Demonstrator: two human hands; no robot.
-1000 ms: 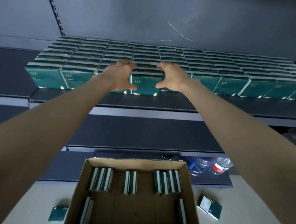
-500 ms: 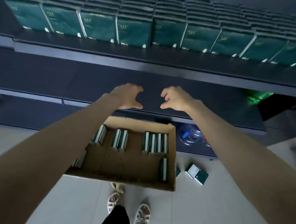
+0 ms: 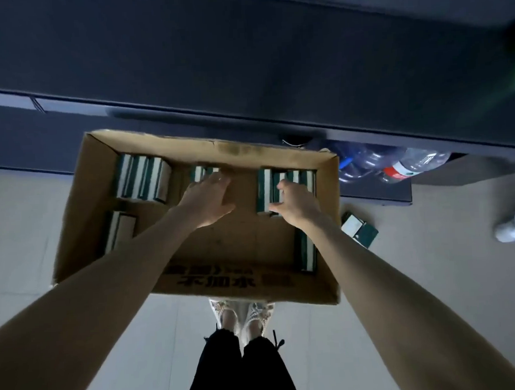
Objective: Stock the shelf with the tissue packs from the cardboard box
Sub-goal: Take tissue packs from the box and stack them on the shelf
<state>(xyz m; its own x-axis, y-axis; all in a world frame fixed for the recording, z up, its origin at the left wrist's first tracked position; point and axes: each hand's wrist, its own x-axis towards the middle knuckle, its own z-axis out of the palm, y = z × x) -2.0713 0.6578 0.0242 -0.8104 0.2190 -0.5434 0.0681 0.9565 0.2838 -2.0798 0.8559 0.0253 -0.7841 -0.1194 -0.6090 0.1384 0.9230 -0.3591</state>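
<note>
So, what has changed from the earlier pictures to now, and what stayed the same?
Both hands came down from the stocked shelf into the cardboard box: the left hand reaches toward the middle tissue packs, the right hand is at the right group. Nothing is lifted yet. Packs in the box stayed in place.

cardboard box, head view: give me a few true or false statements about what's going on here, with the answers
1. The left hand and the right hand both reach into the cardboard box. True.
2. The box is empty. False: groups of tissue packs stand on edge inside it.
3. A loose pack lies on the floor to the right of the box. True.
4. The plastic bottles lie inside the box. False: they lie outside it, under the shelf.
</note>
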